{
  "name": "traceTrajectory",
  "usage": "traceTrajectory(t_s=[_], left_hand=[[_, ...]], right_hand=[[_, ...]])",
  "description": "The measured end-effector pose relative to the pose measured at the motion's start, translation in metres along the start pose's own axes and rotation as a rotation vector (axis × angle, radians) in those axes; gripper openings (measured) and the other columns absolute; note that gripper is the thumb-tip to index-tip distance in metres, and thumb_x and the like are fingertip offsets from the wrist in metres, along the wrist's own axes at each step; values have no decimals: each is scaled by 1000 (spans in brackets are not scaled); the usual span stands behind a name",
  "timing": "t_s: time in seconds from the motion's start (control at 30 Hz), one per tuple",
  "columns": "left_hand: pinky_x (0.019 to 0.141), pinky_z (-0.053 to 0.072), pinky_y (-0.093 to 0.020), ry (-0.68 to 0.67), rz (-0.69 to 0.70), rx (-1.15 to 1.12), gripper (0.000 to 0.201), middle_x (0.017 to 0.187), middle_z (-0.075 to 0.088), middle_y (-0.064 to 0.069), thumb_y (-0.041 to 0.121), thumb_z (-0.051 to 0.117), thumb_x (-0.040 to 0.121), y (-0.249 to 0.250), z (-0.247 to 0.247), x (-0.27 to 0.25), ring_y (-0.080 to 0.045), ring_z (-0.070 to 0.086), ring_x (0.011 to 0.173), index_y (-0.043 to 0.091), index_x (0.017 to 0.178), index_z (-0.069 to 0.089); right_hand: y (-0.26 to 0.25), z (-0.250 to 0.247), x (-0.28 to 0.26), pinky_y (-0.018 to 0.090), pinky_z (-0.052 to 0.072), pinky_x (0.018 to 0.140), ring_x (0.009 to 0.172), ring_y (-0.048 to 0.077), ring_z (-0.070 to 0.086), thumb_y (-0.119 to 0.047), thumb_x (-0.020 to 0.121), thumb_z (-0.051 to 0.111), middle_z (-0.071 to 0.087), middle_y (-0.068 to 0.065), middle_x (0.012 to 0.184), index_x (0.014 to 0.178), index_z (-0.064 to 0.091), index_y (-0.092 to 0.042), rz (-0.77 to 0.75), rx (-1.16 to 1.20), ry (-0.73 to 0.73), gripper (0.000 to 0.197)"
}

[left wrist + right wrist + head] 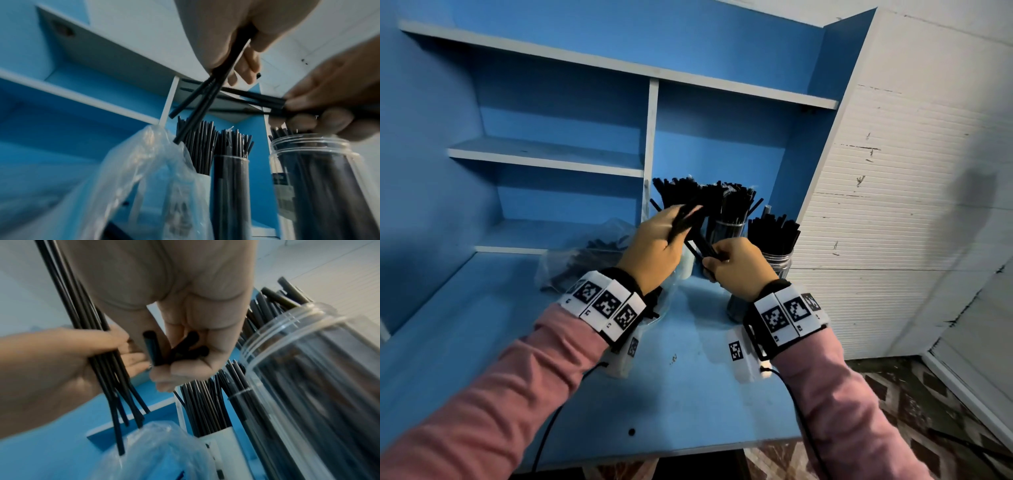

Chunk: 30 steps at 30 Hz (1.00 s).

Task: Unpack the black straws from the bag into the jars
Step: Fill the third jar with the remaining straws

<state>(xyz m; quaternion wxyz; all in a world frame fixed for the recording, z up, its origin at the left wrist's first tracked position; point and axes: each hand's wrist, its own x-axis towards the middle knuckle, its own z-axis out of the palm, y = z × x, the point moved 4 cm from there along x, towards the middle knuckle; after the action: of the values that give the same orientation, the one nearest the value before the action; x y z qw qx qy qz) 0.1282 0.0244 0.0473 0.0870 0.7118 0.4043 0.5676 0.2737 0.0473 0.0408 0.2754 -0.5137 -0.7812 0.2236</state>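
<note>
My left hand (671, 226) grips a small bunch of thin black straws (197, 104) above the desk, their lower ends over the clear plastic bag (585, 253), which still holds dark straws. Just to its right, my right hand (717, 262) is curled round a few thicker black straws (179, 350), close over the mouth of a clear jar (312, 162). Two more straw-filled containers (726, 222) stand behind, in the right-hand shelf bay. A further clear jar (777, 260) packed with thick straws stands at the far right.
The blue desk (671, 394) backs onto a blue shelf unit (544, 154) with a white upright divider (652, 137). A white ribbed wall (893, 205) closes the right side. Cables run from both wrists over the desk's front edge.
</note>
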Motion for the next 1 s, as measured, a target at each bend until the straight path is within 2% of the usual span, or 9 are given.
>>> traceTrajectory(t_s=[0.1, 0.23, 0.37, 0.47, 0.6, 0.7, 0.8, 0.9, 1.0], left_hand=[[105, 22, -2, -188, 51, 117, 36, 135, 49, 5, 5, 46, 98, -2, 10, 8, 0, 37, 129, 6, 132, 56], [115, 23, -27, -373, 82, 228, 60, 139, 50, -6, -10, 43, 83, -8, 17, 8, -19, 38, 133, 12, 139, 47], [102, 25, -20, -400, 183, 307, 70, 128, 52, -8, -7, 40, 70, 0, 22, 7, -20, 41, 115, 9, 138, 46], [90, 37, -35, -361, 218, 401, 61, 110, 54, -7, 2, 38, 66, 2, 26, 9, -24, 46, 98, 9, 125, 52], [77, 41, -38, -290, 167, 264, 41, 97, 55, -3, 4, 39, 72, 2, 27, 16, -21, 49, 87, 10, 109, 54], [69, 39, -30, -267, 93, 65, 25, 88, 55, -5, 3, 42, 80, 4, 30, 18, -14, 48, 77, 5, 103, 53], [69, 39, -14, -230, 5, -79, 18, 85, 56, 1, 11, 44, 92, 4, 32, 13, 1, 51, 73, 5, 108, 52], [62, 36, -12, -211, -134, -205, 9, 72, 43, 10, 21, 43, 100, -7, 40, 6, 4, 44, 59, 15, 96, 48], [60, 35, -18, -231, -279, -405, 16, 69, 37, 3, 25, 40, 100, -18, 56, 0, -6, 36, 58, 13, 91, 45]], right_hand=[[-10, -17, -3, 8, 34, 46, 52, 3, 48, -10, 90, 58, 59, -1, 63, 67, 60, -8, -35, 16, 22, 23], [-15, -40, -8, 21, 41, 54, 54, 12, 51, -1, 82, 60, 61, 6, 61, 74, 70, -7, -151, 17, 53, 15], [-9, -50, -6, 26, 48, 58, 59, 9, 54, -4, 85, 62, 68, 12, 68, 87, 76, -10, -155, 103, 72, 16], [-10, -54, -4, 35, 49, 62, 57, 8, 53, -13, 86, 66, 68, 7, 61, 66, 74, -25, -121, 173, 83, 25], [-20, -65, -8, 23, 46, 47, 44, 14, 54, -31, 90, 64, 59, 9, 50, 58, 63, -5, -59, 473, 88, 41], [-24, -69, -6, 34, 58, 63, 57, 25, 63, -53, 89, 56, 68, 20, 67, 75, 69, 5, -24, 571, 84, 61], [-23, -75, -4, 36, 59, 71, 68, 25, 68, -69, 83, 50, 72, 15, 80, 86, 72, 0, -34, 543, 154, 72], [-23, -78, -3, 28, 55, 72, 81, 17, 69, -58, 91, 47, 71, 7, 89, 97, 71, -9, -107, 570, 245, 55], [-27, -69, -2, 31, 52, 90, 104, 9, 64, -38, 97, 50, 68, -2, 112, 118, 64, -18, -305, 545, 284, 33]])
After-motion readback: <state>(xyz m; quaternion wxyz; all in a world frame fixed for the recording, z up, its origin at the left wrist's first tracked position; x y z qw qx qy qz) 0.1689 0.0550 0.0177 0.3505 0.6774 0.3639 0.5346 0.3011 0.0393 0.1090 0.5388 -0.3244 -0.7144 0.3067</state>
